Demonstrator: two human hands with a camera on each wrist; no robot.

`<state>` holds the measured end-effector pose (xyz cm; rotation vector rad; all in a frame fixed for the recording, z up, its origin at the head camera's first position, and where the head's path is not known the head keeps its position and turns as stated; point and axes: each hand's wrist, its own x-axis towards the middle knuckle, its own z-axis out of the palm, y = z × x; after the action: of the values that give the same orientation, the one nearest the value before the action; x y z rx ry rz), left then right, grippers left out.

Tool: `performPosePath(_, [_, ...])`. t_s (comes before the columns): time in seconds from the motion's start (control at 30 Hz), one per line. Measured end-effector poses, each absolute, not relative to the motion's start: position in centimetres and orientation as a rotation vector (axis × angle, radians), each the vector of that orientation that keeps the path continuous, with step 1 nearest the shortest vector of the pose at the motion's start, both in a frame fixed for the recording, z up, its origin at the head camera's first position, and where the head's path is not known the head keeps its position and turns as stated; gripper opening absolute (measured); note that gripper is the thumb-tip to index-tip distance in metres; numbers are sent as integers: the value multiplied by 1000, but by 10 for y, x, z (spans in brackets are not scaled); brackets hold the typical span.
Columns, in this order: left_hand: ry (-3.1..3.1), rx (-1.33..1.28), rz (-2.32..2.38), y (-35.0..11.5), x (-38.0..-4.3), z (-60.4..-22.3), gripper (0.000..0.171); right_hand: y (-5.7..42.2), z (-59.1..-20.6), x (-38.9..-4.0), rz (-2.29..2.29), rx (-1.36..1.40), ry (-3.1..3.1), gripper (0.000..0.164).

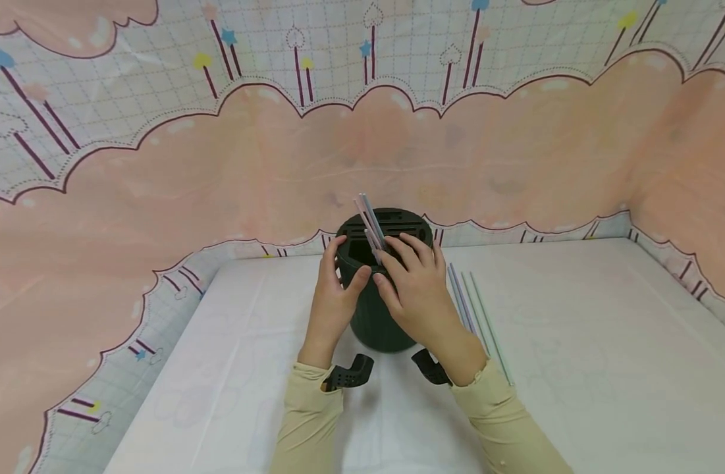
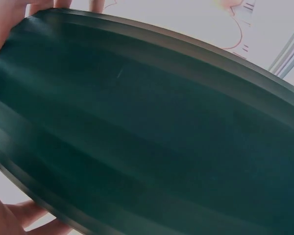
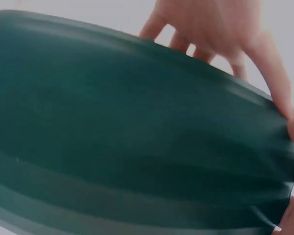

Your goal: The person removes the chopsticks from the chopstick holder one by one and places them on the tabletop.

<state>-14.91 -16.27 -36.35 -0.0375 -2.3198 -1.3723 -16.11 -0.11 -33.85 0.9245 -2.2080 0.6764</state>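
Clearly, everything hangs on where the straws lie from the right hand [image 1: 421,293]. A few thin straws [image 1: 372,217] stand in the opening of the dark green holder [image 1: 381,322], their long axis rising from the near side and tipping far and a little left. The right hand clasps the right side of the holder's rim, its fingertips right beside these straws; whether they also pinch one, I cannot tell. The left hand [image 1: 335,289] grips the rim from the left, thumb on the near edge, fingers round the side. More loose straws [image 1: 492,329] lie on the white surface [image 1: 575,329] just right of the holder, roughly side by side, running from far left to near right and partly hidden by the right forearm. The right hand is plainly the nearer one to them, while the left has the whole holder in between; reaching them would call for a short swing to the right.
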Motion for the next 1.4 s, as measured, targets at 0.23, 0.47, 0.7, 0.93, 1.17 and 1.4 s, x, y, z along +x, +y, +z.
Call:
performPosePath(0.23, [-2313, -41, -1381, -162, -150, -363, 65, -5, -339, -161, 804, 891, -2196, 28])
performPosePath(0.47, [-2299, -54, -1386, -163, -150, -364, 65, 1, -336, -166, 1120, 900, -2128, 16])
performPosePath(0.7, [-2302, -29, -1373, -164, -149, -365, 64, 3, -336, -169, 1237, 909, -2054, 11])
performPosePath(0.93, [-2327, -27, -1371, -162, -149, -363, 65, 16, -329, -169, 1499, 814, -1919, 12])
performPosePath(1.17, [-2335, -13, -1369, -161, -148, -362, 64, 33, -308, -158, 1818, 754, -1627, 13])
performPosePath(1.4, [-2337, -14, -1371, -161, -147, -363, 64, 56, -302, -166, 2046, 696, -1283, 13])
